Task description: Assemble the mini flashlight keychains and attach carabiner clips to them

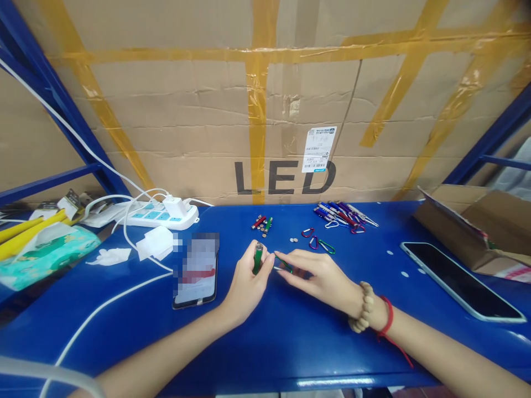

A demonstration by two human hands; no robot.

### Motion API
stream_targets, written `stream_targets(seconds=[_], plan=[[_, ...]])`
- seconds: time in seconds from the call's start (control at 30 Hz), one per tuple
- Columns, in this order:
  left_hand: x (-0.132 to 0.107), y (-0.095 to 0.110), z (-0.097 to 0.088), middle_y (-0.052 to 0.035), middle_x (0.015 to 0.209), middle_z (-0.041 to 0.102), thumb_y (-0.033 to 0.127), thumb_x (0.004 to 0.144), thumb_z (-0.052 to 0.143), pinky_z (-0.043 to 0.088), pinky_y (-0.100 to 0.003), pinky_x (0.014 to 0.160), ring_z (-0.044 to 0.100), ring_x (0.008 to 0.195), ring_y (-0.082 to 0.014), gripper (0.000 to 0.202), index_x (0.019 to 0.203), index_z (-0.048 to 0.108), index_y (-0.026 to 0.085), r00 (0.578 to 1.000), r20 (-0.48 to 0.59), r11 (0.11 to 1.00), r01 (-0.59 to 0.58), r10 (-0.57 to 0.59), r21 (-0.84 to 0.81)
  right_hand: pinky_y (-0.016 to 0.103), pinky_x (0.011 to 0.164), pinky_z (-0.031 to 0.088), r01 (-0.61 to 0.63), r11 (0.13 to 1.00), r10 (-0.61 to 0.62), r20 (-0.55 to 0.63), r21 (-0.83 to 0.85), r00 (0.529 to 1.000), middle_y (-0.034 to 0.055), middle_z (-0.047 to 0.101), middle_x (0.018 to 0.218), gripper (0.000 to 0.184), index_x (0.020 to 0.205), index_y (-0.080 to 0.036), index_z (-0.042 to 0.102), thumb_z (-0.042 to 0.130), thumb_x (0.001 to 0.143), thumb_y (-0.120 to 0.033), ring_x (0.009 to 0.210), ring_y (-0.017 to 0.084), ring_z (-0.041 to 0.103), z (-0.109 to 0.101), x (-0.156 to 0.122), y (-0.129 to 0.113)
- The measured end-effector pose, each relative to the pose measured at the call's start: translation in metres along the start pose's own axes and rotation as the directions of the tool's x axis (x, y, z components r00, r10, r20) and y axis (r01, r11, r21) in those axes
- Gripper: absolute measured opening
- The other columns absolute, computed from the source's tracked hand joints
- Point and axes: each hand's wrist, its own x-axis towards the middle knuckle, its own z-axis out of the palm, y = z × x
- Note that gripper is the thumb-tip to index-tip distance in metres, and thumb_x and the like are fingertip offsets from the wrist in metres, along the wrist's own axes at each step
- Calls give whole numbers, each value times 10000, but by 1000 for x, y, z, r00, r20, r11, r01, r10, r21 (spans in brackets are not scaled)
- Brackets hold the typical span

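Note:
My left hand [244,282] is closed around a small green flashlight [258,257], which stands nearly upright with its silver end on top. Just to the right, my right hand [317,272] pinches a green carabiner [284,264] between thumb and fingers, close to my left thumb. Beyond the hands lie a red tube [258,223] and a green tube [269,224], with several button cells [262,225] between them. Loose carabiners, among them a red one [307,232] and another green one [327,246], rest behind my right hand.
A pile of blue, purple and red flashlights [340,214] lies at the back. On the left are a phone [199,271], a power strip [182,220] and white cables. To the right are another phone [460,282] and an open carton [456,232]. A large cardboard box [186,121] walls the back.

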Motion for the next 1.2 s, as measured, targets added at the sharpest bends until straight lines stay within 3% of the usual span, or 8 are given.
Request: stream_targets(seconds=[0.17, 0.3, 0.53, 0.9, 1.1, 1.2], plan=[[-1, -1, 0, 46, 645, 373, 360, 855, 465, 316, -225, 600, 359, 602, -99, 294, 674, 296, 201, 1000, -5, 1000, 11, -11, 20, 208, 506, 429, 13, 983, 5, 100, -184, 995, 23, 622, 708, 306, 1138, -143, 574, 457, 899, -295, 568, 117, 577, -5, 3, -4], [-3, 0, 1, 45, 649, 389, 354, 852, 470, 321, -221, 602, 375, 607, -99, 289, 674, 302, 201, 999, 10, 999, 31, -32, 26, 212, 484, 394, 53, 980, -23, 153, -191, 988, 12, 597, 657, 235, 965, -144, 602, 416, 915, -279, 525, 110, 549, -7, 3, -4], [-3, -5, 1, 33, 646, 446, 365, 847, 474, 334, -223, 597, 433, 620, -111, 261, 679, 360, 201, 998, 43, 995, -41, 37, 95, 220, 484, 369, 118, 987, -106, 110, -108, 988, -7, 531, 568, 283, 819, -149, 582, 366, 941, -285, 470, 95, 483, -4, 2, 1], [-3, -6, 2, 30, 661, 483, 320, 855, 467, 314, -207, 546, 399, 585, -92, 239, 679, 364, 195, 997, 37, 975, -76, 70, 208, 217, 473, 338, 26, 999, -23, 62, -38, 998, -22, 443, 550, 319, 706, -156, 562, 370, 938, -261, 470, 86, 389, -3, 2, -2], [-1, 0, 2, 41, 652, 423, 338, 855, 470, 309, -208, 552, 366, 581, -84, 282, 668, 314, 195, 998, 50, 994, -39, 34, 102, 216, 513, 402, 24, 996, -22, 24, -82, 999, 19, 547, 612, 296, 812, -138, 605, 368, 937, -265, 515, 99, 473, -8, 3, 2], [-1, 2, 0, 48, 637, 401, 372, 865, 430, 264, -202, 495, 307, 530, -72, 265, 698, 326, 195, 986, 161, 999, 37, -32, -27, 219, 561, 440, 13, 994, -19, -54, -111, 998, 40, 606, 670, 252, 872, -140, 616, 391, 928, -240, 562, 108, 532, -11, 4, 5]])
